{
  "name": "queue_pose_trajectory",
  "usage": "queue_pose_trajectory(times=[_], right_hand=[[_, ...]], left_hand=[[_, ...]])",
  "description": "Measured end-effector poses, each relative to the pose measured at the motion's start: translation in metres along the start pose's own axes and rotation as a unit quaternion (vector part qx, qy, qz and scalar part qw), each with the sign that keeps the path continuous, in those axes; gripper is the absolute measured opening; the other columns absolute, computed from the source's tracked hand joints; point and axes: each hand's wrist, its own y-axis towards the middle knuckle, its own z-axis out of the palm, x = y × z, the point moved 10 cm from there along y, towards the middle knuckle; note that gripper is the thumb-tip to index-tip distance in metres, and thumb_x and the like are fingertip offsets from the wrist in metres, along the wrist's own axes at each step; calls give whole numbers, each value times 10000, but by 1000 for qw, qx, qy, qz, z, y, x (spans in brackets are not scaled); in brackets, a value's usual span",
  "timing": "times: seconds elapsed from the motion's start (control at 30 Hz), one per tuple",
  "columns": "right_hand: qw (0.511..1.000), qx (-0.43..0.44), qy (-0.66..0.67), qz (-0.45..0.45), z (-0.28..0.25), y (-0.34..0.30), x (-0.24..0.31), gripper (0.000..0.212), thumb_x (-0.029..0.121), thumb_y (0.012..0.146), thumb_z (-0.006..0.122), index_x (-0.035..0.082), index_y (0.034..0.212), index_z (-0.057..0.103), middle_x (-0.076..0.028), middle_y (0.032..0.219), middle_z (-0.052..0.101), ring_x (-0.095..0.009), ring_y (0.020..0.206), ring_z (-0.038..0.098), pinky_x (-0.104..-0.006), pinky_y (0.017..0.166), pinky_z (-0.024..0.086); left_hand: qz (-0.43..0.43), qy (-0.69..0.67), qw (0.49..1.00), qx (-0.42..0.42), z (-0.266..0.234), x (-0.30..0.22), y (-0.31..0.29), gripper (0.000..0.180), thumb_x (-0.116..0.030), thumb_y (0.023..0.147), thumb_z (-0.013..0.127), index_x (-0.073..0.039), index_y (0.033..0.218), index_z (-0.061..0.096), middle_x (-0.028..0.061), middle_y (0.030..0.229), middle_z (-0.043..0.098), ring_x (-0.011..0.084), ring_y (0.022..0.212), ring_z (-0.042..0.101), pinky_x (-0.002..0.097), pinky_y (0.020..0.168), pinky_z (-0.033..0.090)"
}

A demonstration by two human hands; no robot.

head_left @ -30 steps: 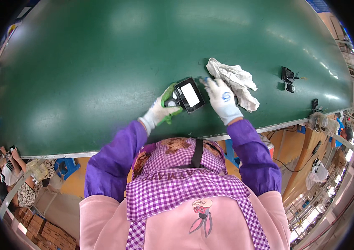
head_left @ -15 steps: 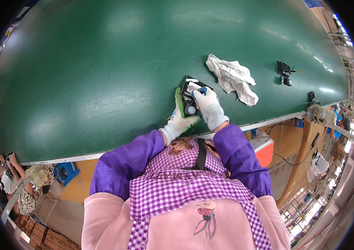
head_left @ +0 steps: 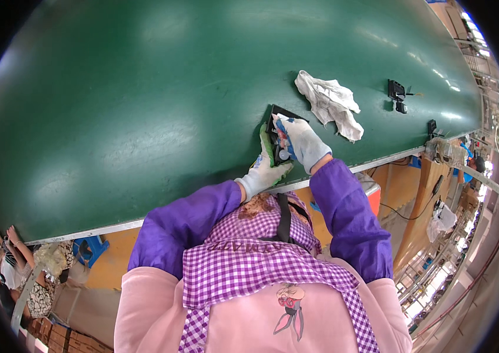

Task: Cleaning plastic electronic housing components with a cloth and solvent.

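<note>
A small black floodlight (head_left: 285, 111) with a round pale sensor dome is between my gloved hands, near the front edge of the green table. My left hand (head_left: 266, 172), in a white and green glove, is closed round its left side and lower end. Over its face lies my right hand (head_left: 305, 143), in a white glove with blue fingertips. Those fingers are bent and pressed together, hiding most of the lamp's front. A bit of white shows at the fingertips, and I cannot make out what it is. A crumpled white cloth (head_left: 333, 105) lies just beyond, to the right.
On the green table (head_left: 114, 106), another black floodlight (head_left: 398, 94) with wires lies farther right. A dark piece (head_left: 431, 127) sits by the right front edge. A blue stool (head_left: 89, 250) and another person's hands (head_left: 12, 235) are at the lower left.
The floodlight and both hands have shifted slightly right in the picture. My right hand has turned and spread further over the lamp's face, hiding more of it.
</note>
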Motion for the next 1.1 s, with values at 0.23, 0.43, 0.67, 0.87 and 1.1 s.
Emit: queue_pose_trajectory(times=[0.23, 0.43, 0.67, 0.87, 1.1], right_hand=[[999, 12, 11, 40, 2, -4, -13, 198, 176, 951, 513, 56, 795, 523, -14, 661, 504, -127, 508, 443, -286, 460, 367], [998, -21, -44, -46, -7, 15, 8, 194, 216, 947, 522, 75, 815, 547, 9, 669, 485, -110, 523, 441, -269, 478, 369], [1000, -13, 6, 6, 2, 10, 1, 210, 242, 957, 525, 85, 821, 556, 9, 672, 497, -111, 507, 430, -283, 466, 364], [994, -25, -104, 23, -9, 19, -12, 206, 228, 941, 537, 68, 812, 524, 7, 664, 466, -103, 506, 411, -262, 448, 334], [908, -139, -292, -268, -21, -5, 74, 117, 114, 871, 555, 46, 956, 510, -29, 746, 551, -127, 621, 505, -289, 566, 434]], left_hand=[[41, 12, 998, -40, -10, -24, 7, 1114, -8, 685, 786, -69, 1491, 20, 121, 1430, 331, 224, 1298, 372, 349, 1045, 375], [4, -162, 986, -31, 3, -8, 8, 1052, 2, 739, 749, -67, 1489, 14, 124, 1439, 318, 225, 1302, 372, 346, 1053, 370], [26, 9, 999, -23, 0, -13, 10, 1170, -21, 774, 716, -104, 1476, -217, 149, 1471, 282, 230, 1331, 346, 328, 1061, 347], [25, -4, 998, -53, -1, -23, 3, 1016, -2, 781, 711, -76, 1496, -6, 118, 1441, 308, 201, 1310, 339, 326, 1059, 347], [-79, -177, 980, -33, -5, -23, -1, 1074, 64, 776, 666, -240, 1519, -47, 85, 1400, 338, 180, 1147, 459, 323, 794, 535]])
